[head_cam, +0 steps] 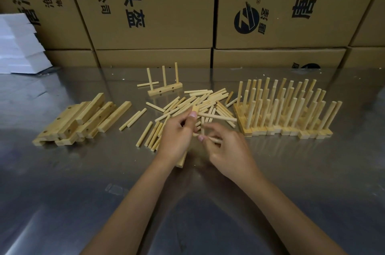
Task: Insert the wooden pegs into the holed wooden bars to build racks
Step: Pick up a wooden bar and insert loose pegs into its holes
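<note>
My left hand (177, 136) grips a holed wooden bar (181, 161) that runs under the palm, its near end showing below the wrist and its far end near the thumb. My right hand (225, 146) pinches a wooden peg (214, 140) right beside the bar. A loose heap of pegs (200, 104) lies just behind both hands. More pegs (149, 136) lie to the left of my left hand. A pile of holed bars (81, 119) lies at the left. Several finished racks (285, 113) stand packed together at the right. One rack with three upright pegs (164, 86) stands behind the heap.
The work surface is a shiny metal table (187, 202). Stacked cardboard boxes (158, 15) form a wall along its far edge. White foam blocks (18, 46) are stacked at the back left.
</note>
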Available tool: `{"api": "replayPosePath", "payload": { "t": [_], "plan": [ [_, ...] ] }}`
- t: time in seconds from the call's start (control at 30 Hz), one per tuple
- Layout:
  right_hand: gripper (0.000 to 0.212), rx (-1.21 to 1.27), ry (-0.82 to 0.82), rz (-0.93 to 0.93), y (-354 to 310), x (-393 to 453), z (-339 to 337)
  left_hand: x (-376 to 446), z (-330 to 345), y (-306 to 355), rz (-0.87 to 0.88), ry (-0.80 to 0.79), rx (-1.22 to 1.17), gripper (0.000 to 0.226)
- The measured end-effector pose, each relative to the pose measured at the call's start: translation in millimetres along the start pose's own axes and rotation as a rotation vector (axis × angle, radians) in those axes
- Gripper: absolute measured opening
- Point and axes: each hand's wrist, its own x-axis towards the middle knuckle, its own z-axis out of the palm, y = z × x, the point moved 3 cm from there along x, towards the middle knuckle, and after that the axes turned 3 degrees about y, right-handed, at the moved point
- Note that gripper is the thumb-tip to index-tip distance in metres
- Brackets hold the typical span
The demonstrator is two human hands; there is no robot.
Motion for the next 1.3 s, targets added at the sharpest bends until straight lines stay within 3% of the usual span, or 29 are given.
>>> {"api": "replayPosePath", "payload": {
  "t": [0.1,0.23,0.3,0.4,0.47,0.6,0.7,0.9,1.0,1.3],
  "plan": [
    [0.042,-0.053,0.052,0.07,11.1,-1.2,2.0,7.3,-16.4,-5.2,-0.045,0.221,-0.048,0.035],
    [0.049,-0.245,-0.202,-0.038,14.2,-4.4,13.6,15.6,-39.6,-13.7,-0.236,0.376,-0.212,0.034],
    [0.042,-0.314,-0.267,-0.063,14.2,-3.3,18.0,16.0,-43.8,-14.3,-0.304,0.378,-0.282,0.031],
    [0.009,-0.303,-0.073,-0.053,11.1,-0.8,10.0,16.0,-45.4,-14.4,-0.347,0.36,-0.324,0.03],
    [0.014,-0.332,0.041,-0.024,11.8,-1.4,3.7,16.3,-44.6,-14.7,-0.371,0.344,-0.344,0.029],
    [0.024,-0.45,-0.02,0.089,20.4,-2.0,4.5,14.8,-41.3,-13.7,-0.381,0.33,-0.362,0.024],
    [0.012,-0.412,-0.012,0.097,21.2,-0.3,2.3,13.7,-39.6,-14.6,-0.399,0.314,-0.387,0.024],
    [0.006,0.028,-0.104,-0.123,-10.2,-7.9,4.9,10.0,-33.8,-11.7,-0.413,0.277,-0.365,0.022],
    [0.015,-0.023,-0.053,-0.275,-28.3,-15.9,15.8,7.5,-28.8,-10.1,-0.377,0.229,-0.355,0.027],
    [0.023,-0.042,-0.023,-0.441,-35.3,-18.4,13.1,3.7,-26.4,-5.6,-0.332,0.236,-0.361,0.024]
  ]
}}
